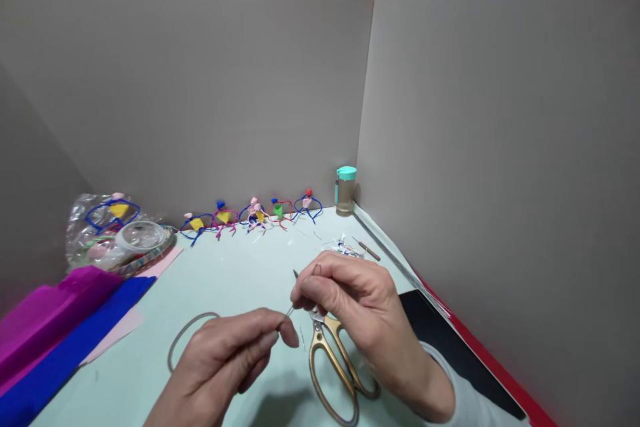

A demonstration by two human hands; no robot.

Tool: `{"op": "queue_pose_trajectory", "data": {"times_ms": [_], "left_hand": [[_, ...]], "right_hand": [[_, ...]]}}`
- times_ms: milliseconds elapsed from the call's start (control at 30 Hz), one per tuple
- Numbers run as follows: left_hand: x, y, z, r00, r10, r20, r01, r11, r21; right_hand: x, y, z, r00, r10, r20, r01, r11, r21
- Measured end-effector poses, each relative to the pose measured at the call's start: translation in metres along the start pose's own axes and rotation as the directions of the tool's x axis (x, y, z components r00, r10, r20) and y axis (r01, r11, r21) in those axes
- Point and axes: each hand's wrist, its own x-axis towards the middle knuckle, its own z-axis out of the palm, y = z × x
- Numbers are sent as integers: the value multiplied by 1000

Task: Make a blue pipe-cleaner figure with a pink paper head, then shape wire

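A thin wire (pixel 289 311) runs between the fingertips of both hands, above the table. My left hand (pixel 230 353) pinches its lower end between thumb and forefinger. The upper part is pinched by my right hand (pixel 357 307), and a small bent loop shows above that thumb. Scissors with gold handles (pixel 327 373) lie under and beside my right hand, their blades partly hidden by it. Close to the left hand, a grey ring-like loop (pixel 181 335) rests on the table, partly covered by that hand.
Small wire figures in coloured paper (pixel 253 210) line the back wall. A teal-lidded bottle (pixel 345 192) fills the corner, near an awl-like tool (pixel 369 251) and paper scraps (pixel 346 247). Left are blue paper (pixel 85 340), magenta paper (pixel 55 320) and a tape roll (pixel 124 237). Right lies a black panel (pixel 455 347).
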Motion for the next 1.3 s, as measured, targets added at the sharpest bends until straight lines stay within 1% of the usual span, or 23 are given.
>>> {"op": "queue_pose_trajectory", "data": {"times_ms": [67, 167, 267, 333, 500, 600, 700, 767, 867, 967, 1100, 1133, 1233, 1300], "left_hand": [[4, -5, -4, 997, 5, 75, -1, 998, -55], [8, -9, -8, 990, 0, 138, 15, 994, -110], [8, -9, -9, 982, 7, 190, 21, 989, -148], [6, -9, -9, 978, 7, 208, 26, 988, -152], [3, -12, -8, 986, -17, 165, 40, 990, -139], [5, -11, -5, 981, -5, 196, 38, 986, -165], [5, -6, 0, 977, -36, 208, 74, 981, -177], [4, 0, 4, 982, -86, 171, 115, 979, -166], [1, 3, 8, 989, -131, 73, 140, 982, -125], [2, -2, 10, 993, -94, 67, 101, 989, -105], [6, -12, 13, 994, -100, 52, 104, 990, -93], [7, -13, 13, 993, -97, 68, 104, 989, -103], [10, -15, 10, 976, -81, 200, 118, 976, -181], [10, -14, 7, 955, -106, 276, 181, 947, -264]], "right_hand": [[2, 0, -4, 998, -34, 56, 37, 998, -53], [4, -2, -11, 989, -73, 129, 87, 990, -106], [4, -4, -14, 989, -90, 119, 100, 991, -86], [3, -5, -14, 992, -71, 103, 77, 996, -49], [1, -5, -9, 995, 33, 94, -33, 999, 3], [0, -5, -7, 994, 69, 79, -74, 996, 56], [1, -6, -7, 989, 125, 74, -132, 986, 103], [1, -7, -7, 987, 146, 61, -152, 983, 102], [1, -6, -6, 987, 154, 42, -157, 984, 88], [1, -2, -4, 988, 153, 21, -154, 985, 78], [2, 6, -3, 981, 192, 5, -192, 977, 94], [3, 7, -3, 977, 211, 9, -210, 971, 110], [6, 6, -6, 963, 264, 46, -268, 948, 173], [7, 3, -11, 958, 273, 93, -285, 942, 175]]}}
